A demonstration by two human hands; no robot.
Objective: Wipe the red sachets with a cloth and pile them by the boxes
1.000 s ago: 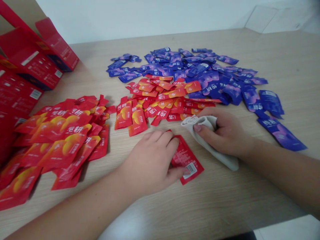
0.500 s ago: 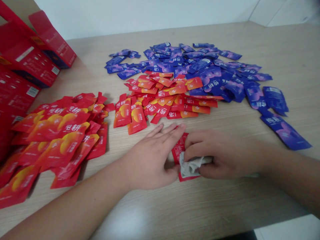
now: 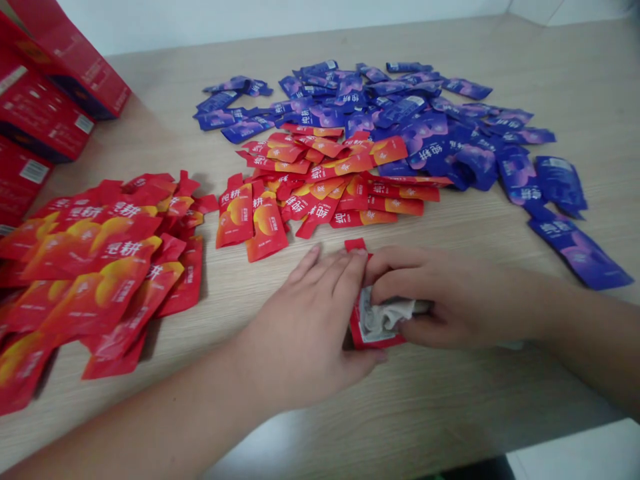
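Note:
A red sachet lies on the table, largely covered by both hands. My left hand rests on it with fingers stretched out flat, the thumb near its lower edge. Pinched in my right hand is a crumpled greyish-white cloth or tissue, pressed against the sachet's face. Just beyond the hands is a heap of red-orange sachets. Another stacked pile of red-orange sachets sits to the left of my left hand.
Blue-purple sachets spread across the back and right of the wooden table. One blue sachet lies near my right forearm. Red cartons stand at the far left. A white wall borders the back.
The view has shifted slightly. My left hand has slid lower over the sachet, its thumb now by the bottom edge. My right hand still presses the cloth on it.

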